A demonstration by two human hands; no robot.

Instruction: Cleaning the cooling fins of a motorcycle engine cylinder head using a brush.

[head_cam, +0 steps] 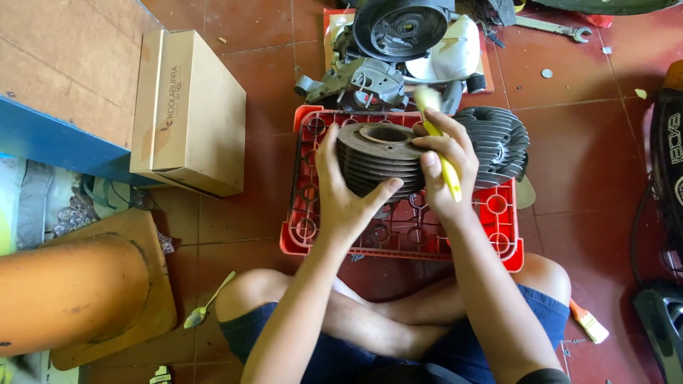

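Over on the left, an orange pipe-shaped thing (pixel 67 291) lies on the floor, and the edge of the view cuts it off. Near it stands a brown cardboard box (pixel 191 110). A spoon (pixel 206 304) lies on the red floor tiles, close to the person's knee.

Next comes the left hand (pixel 343 192). It wraps around the side of a round grey engine cylinder with fins (pixel 377 160), thumb in front, fingers up the side, holding it tight. The cylinder sits above a red plastic crate (pixel 313 227), and its bottom is hidden by the hands, so I cannot tell if it touches the crate.

The right hand (pixel 445 167) is closed around a yellow brush (pixel 442 153) and also rests on the cylinder's rim. The brush tip is blurry. Behind the hand lies another finned grey part (pixel 501 142), half hidden. More engine parts (pixel 398 50) are piled past the crate, hard to make out.

Farther right, a wrench (pixel 555 28) lies up top, and a small paintbrush (pixel 588 322) lies by the other knee.
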